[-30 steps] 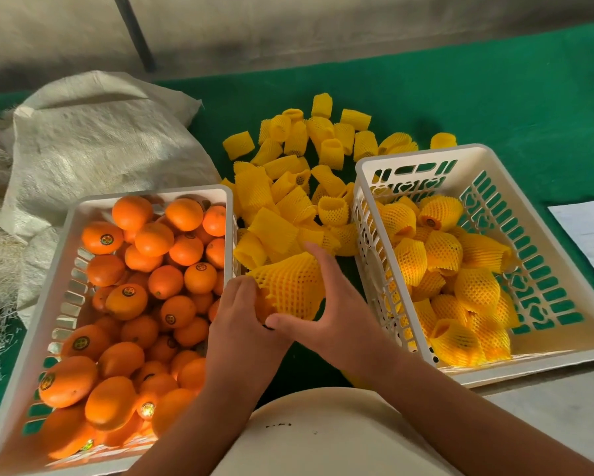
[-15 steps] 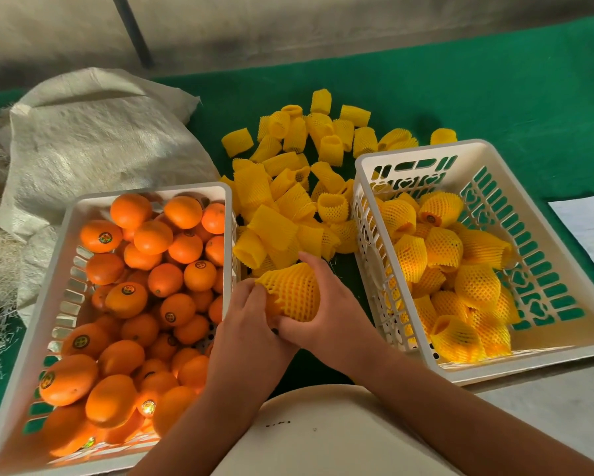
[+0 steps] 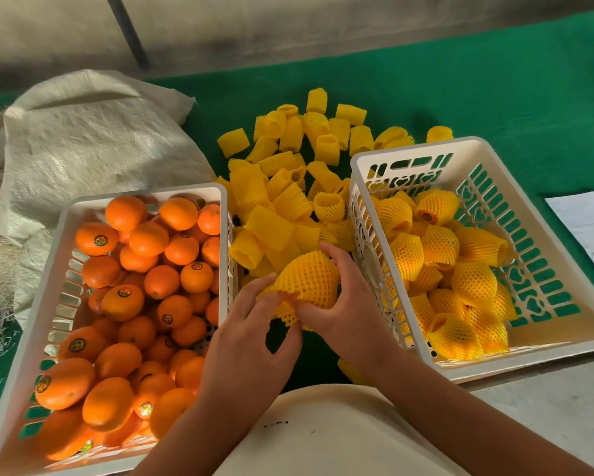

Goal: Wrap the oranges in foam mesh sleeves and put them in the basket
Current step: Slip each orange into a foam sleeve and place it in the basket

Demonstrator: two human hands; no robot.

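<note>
- Your right hand (image 3: pixel 336 304) curls its fingers (image 3: pixel 338 255) round the orange in its yellow foam mesh sleeve (image 3: pixel 306 280), so it will not roll away.
- Your left hand (image 3: pixel 244 334) has loose, spread fingers (image 3: pixel 258 290). Their tips touch the sleeve's near edge, likely to tug it down over the fruit. It grips nothing.
- The wrapped orange sits up in the air, between the two baskets, right in front of you. No orange peel shows, so the wrap looks almost done.
- The basket (image 3: pixel 415 146) on your right holds wrapped oranges (image 3: pixel 439 245), close by for an easy drop.
- The left basket (image 3: pixel 144 194) holds bare oranges (image 3: pixel 148 238), still to do.
- Spare sleeves (image 3: pixel 288 187) lie piled on the green counter (image 3: pixel 494 91) between the baskets, easy to reach.
</note>
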